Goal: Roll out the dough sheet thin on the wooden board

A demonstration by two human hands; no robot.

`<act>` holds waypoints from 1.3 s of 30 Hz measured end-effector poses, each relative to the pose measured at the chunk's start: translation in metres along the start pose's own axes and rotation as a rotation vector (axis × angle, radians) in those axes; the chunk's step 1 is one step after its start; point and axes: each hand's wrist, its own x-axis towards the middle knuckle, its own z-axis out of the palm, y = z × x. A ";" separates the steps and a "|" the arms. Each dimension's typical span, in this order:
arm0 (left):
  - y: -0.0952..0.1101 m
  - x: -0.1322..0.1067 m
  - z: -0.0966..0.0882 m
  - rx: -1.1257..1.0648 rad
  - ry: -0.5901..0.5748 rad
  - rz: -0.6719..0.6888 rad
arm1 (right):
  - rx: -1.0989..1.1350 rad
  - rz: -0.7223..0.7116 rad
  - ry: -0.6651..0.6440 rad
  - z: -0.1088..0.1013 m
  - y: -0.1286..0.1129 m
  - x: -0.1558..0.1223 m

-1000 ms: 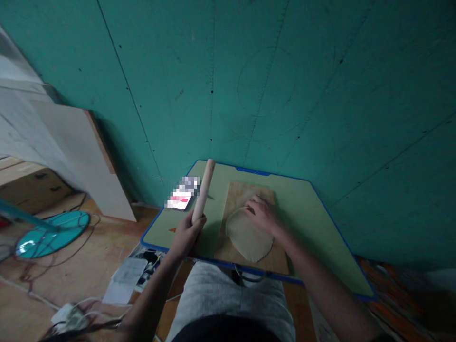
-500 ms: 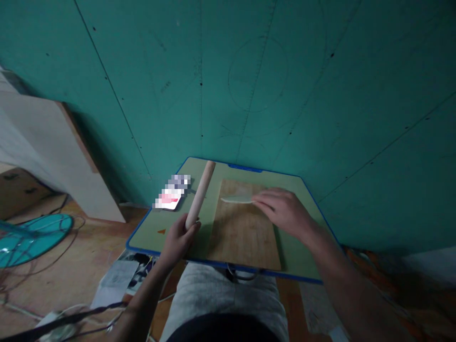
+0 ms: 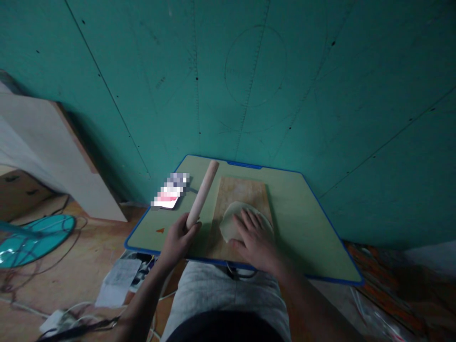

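Observation:
My left hand is wrapped round the lower end of a wooden rolling pin, which tilts up and away over the table. A flat, pale round of dough lies on the wooden cutting board, near its right side. On top of the dough rests my right hand, palm down with the fingers spread. It covers much of the dough's right part.
The board lies on a small blue-edged table against a green wall. A phone, partly blurred out, is at the table's left. Cables and a power strip are on the floor at left.
My right hand has come down and nearer to me. The dough it pinched by the edge now lies flat on the board under its open fingers. The rolling pin has hardly moved.

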 end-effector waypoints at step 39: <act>-0.007 0.000 0.001 0.123 -0.005 0.081 | 0.115 0.058 -0.004 -0.021 0.036 -0.033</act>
